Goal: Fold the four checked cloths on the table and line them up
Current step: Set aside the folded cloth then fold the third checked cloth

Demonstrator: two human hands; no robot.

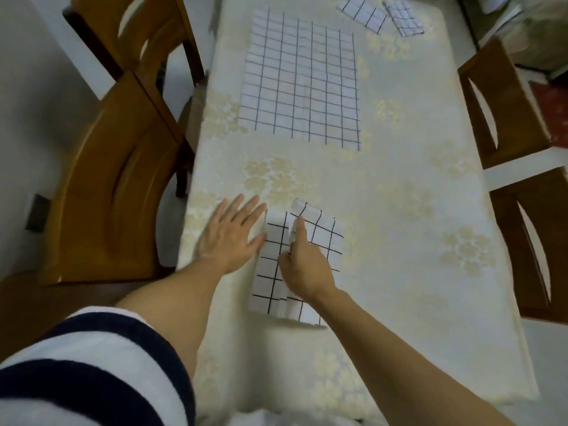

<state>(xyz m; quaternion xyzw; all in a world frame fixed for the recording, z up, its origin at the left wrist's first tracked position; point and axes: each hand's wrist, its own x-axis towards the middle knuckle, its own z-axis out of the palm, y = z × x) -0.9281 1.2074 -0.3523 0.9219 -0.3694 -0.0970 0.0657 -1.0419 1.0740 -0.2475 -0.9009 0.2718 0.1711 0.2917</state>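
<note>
Cream floral tablecloth [384, 210], folded checked cloth [272, 272] lay lengthwise away from person, left hand [230, 238] flat, fingers spread, right hand [302, 262] pinched its flap.

Bare forearms; left sleeve [92, 370] striped white and navy.

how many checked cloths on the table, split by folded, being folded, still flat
Folded small, far end: 2, one beside another
Being folded under both hands: 1
Still spread flat: 1
Total: 4 checked cloths
</note>
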